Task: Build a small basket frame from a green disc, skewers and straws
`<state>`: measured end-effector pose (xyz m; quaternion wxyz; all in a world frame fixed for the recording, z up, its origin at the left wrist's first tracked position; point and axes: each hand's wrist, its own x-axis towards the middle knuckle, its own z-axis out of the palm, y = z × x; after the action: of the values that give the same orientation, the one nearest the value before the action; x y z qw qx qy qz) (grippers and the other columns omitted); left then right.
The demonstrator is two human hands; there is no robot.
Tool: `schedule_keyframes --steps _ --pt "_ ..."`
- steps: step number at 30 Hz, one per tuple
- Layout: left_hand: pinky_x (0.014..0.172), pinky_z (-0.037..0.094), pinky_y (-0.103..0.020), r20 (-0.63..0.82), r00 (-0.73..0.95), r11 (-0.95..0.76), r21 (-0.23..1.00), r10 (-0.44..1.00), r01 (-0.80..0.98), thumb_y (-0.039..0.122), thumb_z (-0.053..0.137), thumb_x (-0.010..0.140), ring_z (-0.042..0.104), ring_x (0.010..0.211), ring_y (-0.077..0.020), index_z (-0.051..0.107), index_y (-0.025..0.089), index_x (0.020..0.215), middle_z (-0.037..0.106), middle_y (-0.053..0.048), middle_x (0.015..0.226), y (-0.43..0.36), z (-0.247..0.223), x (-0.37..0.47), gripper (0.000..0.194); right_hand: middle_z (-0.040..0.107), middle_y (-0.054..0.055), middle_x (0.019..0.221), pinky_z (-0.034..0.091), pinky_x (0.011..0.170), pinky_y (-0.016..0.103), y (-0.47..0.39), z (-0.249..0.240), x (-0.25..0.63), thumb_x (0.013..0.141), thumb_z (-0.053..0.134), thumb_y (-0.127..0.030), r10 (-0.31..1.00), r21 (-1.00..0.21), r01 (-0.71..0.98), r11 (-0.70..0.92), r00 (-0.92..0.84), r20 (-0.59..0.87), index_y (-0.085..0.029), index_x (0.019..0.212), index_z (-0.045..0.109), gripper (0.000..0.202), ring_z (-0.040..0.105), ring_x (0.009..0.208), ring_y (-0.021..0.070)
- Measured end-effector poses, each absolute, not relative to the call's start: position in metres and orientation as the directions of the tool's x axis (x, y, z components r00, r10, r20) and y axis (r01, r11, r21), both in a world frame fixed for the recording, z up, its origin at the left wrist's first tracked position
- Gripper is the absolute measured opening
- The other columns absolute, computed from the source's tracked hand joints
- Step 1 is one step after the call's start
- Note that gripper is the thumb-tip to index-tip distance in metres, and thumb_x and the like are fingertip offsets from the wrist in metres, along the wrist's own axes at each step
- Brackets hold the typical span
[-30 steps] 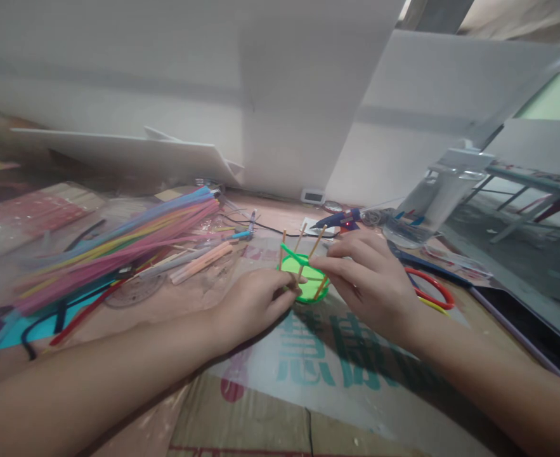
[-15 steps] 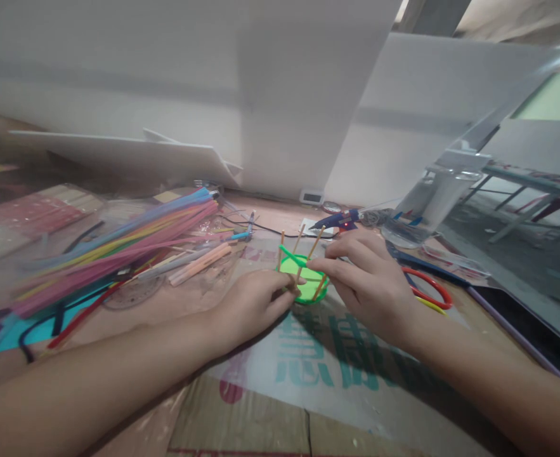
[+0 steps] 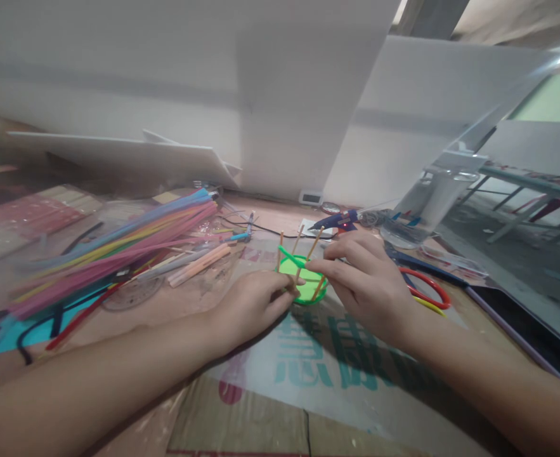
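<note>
A small round bright-green base lies on the printed plastic sheet, with several thin wooden sticks standing up around its rim. A fuzzy green pipe cleaner runs between the sticks, one end sticking up at the left. From the left, my left hand is closed, thumb and fingers pinching the front stick low down by the base. My right hand pinches the pipe cleaner at the right side of the sticks; its fingertips partly cover the strand.
A blue glue gun with a red light lies behind the base. Red-handled scissors and a clear cup are at right. Bundled coloured pipe cleaners spread at left. A white board stands at the back.
Almost nothing differs. Both hands hold the same places on the stick and the pipe cleaner, and the view has shifted very slightly.
</note>
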<state>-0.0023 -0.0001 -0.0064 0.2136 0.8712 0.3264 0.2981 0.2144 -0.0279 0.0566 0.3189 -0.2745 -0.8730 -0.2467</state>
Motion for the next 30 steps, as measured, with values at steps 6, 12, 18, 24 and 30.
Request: schedule_keyframes --steps 6,12,18,24,30 --pt "0.069 0.044 -0.024 0.376 0.612 -0.697 0.56 0.696 0.448 0.021 0.056 0.093 0.066 0.078 -0.0159 0.068 0.018 0.086 0.073 -0.002 0.085 -0.0008 -0.0057 -0.0025 0.014 0.065 0.005 0.09 0.045 0.083 0.038 -0.028 0.0559 0.2149 0.093 0.055 -0.006 0.329 0.254 0.638 0.727 -0.649 0.686 -0.021 0.105 0.068 0.023 0.054 0.089 0.0208" --pt "0.068 0.044 -0.024 0.376 0.613 -0.698 0.56 0.694 0.446 0.02 0.056 0.093 0.066 0.077 -0.0155 0.068 0.017 0.086 0.073 -0.003 0.084 -0.0006 -0.0047 -0.002 0.015 0.064 0.005 0.089 0.044 0.083 0.037 -0.0273 0.0558 0.2148 0.093 0.056 -0.006 0.325 0.244 0.629 0.738 -0.648 0.689 -0.019 0.104 0.069 0.021 0.053 0.089 0.0208" --pt "0.07 0.045 -0.025 0.384 0.612 -0.702 0.555 0.692 0.446 0.021 0.056 0.094 0.066 0.079 -0.016 0.069 0.017 0.09 0.074 -0.003 0.088 0.0012 -0.0063 -0.0015 0.015 0.065 0.007 0.089 0.043 0.082 0.038 -0.027 0.0562 0.2147 0.091 0.057 -0.004 0.317 0.242 0.619 0.747 -0.652 0.689 -0.016 0.104 0.07 0.022 0.052 0.089 0.0216" --pt "0.066 0.043 -0.024 0.397 0.604 -0.707 0.547 0.691 0.448 0.021 0.056 0.093 0.064 0.073 -0.015 0.068 0.017 0.084 0.072 -0.002 0.082 0.0008 -0.0066 -0.002 0.015 0.065 0.007 0.089 0.044 0.084 0.038 -0.0282 0.0561 0.2135 0.093 0.057 -0.006 0.324 0.23 0.619 0.751 -0.65 0.688 -0.015 0.105 0.069 0.02 0.052 0.088 0.0214" --pt "0.067 0.043 -0.024 0.399 0.606 -0.712 0.534 0.687 0.456 0.018 0.056 0.092 0.063 0.073 -0.0152 0.068 0.017 0.085 0.072 -0.002 0.082 0.0001 -0.0064 -0.0023 0.014 0.067 0.009 0.096 0.045 0.084 0.04 -0.0284 0.0536 0.2132 0.092 0.062 -0.011 0.339 0.223 0.629 0.745 -0.645 0.685 -0.015 0.116 0.065 0.024 0.054 0.092 0.0232"
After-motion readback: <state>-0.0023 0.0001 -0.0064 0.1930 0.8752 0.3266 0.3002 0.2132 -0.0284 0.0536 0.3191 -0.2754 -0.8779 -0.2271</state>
